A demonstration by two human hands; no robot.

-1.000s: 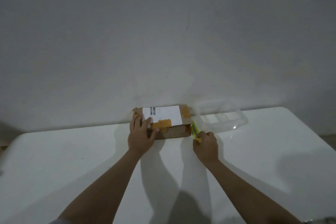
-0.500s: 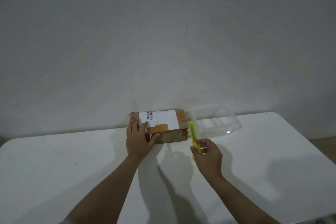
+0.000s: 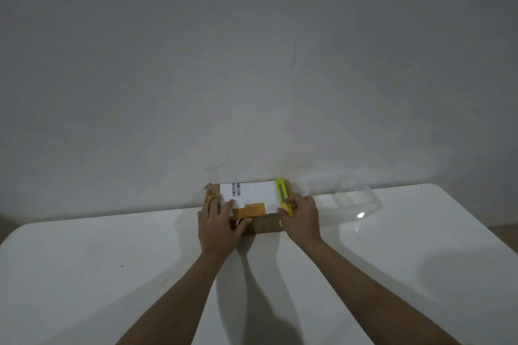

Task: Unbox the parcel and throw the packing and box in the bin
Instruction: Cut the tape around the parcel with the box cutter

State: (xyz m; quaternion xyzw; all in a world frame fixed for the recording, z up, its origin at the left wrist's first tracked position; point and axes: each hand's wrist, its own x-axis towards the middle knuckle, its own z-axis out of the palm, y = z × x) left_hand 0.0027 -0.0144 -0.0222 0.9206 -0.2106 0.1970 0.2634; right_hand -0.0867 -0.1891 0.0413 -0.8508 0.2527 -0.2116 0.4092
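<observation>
— Against the wall, on the table (image 3: 112, 274), why pin the parcel (image 3: 252, 199)?
— So it stays put: my left hand (image 3: 218, 225) presses flat while my right hand (image 3: 302, 218) grips the cutter (image 3: 282, 196) over the tape (image 3: 249, 211).

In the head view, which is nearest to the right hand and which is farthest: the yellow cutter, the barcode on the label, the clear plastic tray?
1. Yellow cutter: held in the right hand, over the box's right end.
2. Clear plastic tray: just right of the hand, on the table.
3. Barcode: left part of the label, nearer the left hand.
</observation>
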